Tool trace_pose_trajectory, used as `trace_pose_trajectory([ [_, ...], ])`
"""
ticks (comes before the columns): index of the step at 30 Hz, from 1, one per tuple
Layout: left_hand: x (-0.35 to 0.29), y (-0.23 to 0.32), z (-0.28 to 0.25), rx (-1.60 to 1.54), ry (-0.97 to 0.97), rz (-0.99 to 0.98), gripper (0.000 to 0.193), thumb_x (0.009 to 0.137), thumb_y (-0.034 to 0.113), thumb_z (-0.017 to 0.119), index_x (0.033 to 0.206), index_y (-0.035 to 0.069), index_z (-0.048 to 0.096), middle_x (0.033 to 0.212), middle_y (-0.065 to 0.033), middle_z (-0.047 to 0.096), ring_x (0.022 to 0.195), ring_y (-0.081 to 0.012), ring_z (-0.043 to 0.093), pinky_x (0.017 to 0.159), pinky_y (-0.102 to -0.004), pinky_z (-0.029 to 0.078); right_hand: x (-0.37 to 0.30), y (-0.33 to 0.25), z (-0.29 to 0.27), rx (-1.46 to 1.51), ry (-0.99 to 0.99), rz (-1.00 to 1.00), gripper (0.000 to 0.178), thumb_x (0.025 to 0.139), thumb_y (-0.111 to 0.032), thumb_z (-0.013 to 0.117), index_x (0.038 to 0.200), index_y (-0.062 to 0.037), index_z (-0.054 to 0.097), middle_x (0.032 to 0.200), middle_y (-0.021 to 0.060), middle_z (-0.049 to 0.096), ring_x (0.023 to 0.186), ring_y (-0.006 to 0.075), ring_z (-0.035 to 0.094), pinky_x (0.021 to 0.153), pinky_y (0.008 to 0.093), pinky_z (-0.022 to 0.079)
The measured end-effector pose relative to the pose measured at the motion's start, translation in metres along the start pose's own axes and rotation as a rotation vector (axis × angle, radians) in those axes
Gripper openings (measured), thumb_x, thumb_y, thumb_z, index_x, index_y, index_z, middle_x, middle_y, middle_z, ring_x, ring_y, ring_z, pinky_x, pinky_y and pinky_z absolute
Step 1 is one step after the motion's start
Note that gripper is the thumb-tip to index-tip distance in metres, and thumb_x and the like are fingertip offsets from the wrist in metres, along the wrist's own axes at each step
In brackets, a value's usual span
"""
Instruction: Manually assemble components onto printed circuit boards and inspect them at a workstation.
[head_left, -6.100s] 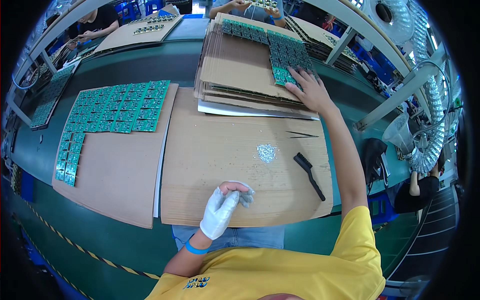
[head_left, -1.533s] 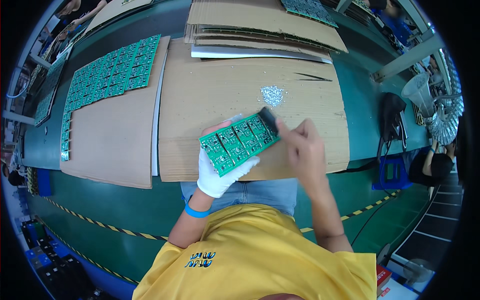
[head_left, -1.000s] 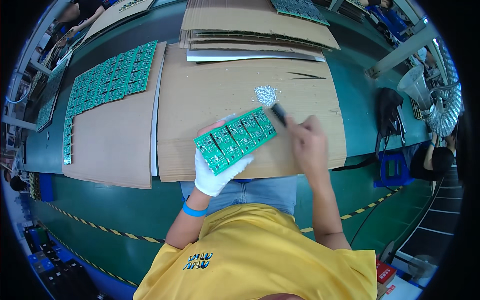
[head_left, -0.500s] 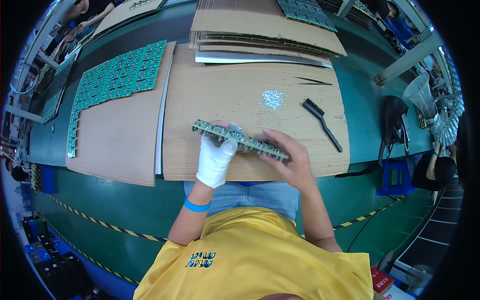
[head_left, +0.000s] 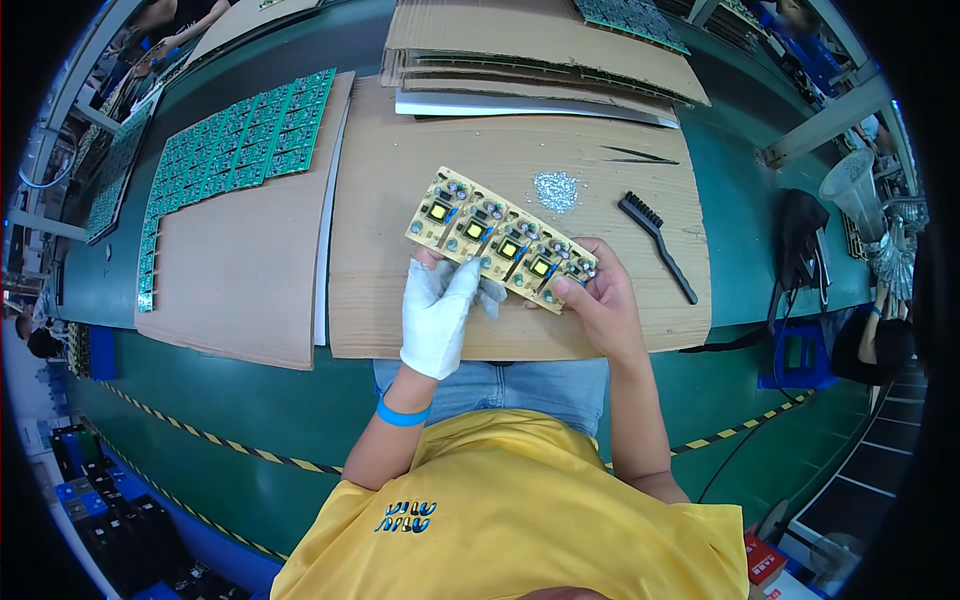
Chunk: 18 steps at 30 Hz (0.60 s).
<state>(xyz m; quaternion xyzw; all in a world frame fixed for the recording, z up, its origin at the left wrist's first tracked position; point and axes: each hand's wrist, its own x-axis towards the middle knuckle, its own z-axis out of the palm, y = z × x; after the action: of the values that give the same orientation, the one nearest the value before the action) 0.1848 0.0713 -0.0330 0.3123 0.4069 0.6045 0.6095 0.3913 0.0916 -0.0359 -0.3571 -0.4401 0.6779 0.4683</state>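
Note:
A long circuit board panel [head_left: 493,237] is held above the cardboard, its component side facing up, with several yellow-topped transformers and small round parts. It slants down toward the right. My left hand [head_left: 437,310], in a white glove with the fingertips bare, is closed on its lower left edge. My bare right hand [head_left: 606,300] grips the right end, thumb on top; its other fingers are mostly hidden beneath. Right of the board lie a heap of small silvery bits [head_left: 557,192], a black brush [head_left: 657,246] and dark tweezers [head_left: 640,156].
Rows of green circuit boards [head_left: 238,135] lie on a cardboard sheet [head_left: 235,275] at left. Stacked cardboard [head_left: 540,45] with boards between stands at the back. On the right are a black bag [head_left: 797,240], a clear plastic cup [head_left: 853,190] and a blue stool [head_left: 797,355].
The board has been turned from nearly edge-on to show its component face. Both hands still hold it, and my right thumb now rests on its top.

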Motion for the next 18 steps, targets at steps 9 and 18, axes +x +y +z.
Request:
trace_pose_trajectory([
  [9,-0.0001,-0.001,-0.0018,-0.003,-0.018,0.019,0.025,0.105,0.001,0.051,0.129,0.006,0.046,0.11,-0.0139,0.066,0.077,-0.016,0.066,0.06,-0.0281,0.053,-0.0001,0.0003,0.0011,0.039,0.005,-0.025,0.041,0.096,-0.004,0.068,0.129,0.0052,0.046,0.116,0.0191,0.068,0.098,0.0255,0.073,0.084,0.0378,0.063],
  [18,-0.0012,-0.0009,0.0007,-0.005,-0.007,0.033,0.025,0.104,0.001,0.052,0.128,0.007,0.046,0.109,-0.0132,0.066,0.076,-0.0155,0.066,0.059,-0.0272,0.053,-0.0004,0.0032,-0.0033,-0.028,-0.011,-0.015,0.045,0.097,-0.006,0.066,0.135,0.006,0.044,0.118,0.0203,0.068,0.102,0.0272,0.073,0.086,0.0395,0.063],
])
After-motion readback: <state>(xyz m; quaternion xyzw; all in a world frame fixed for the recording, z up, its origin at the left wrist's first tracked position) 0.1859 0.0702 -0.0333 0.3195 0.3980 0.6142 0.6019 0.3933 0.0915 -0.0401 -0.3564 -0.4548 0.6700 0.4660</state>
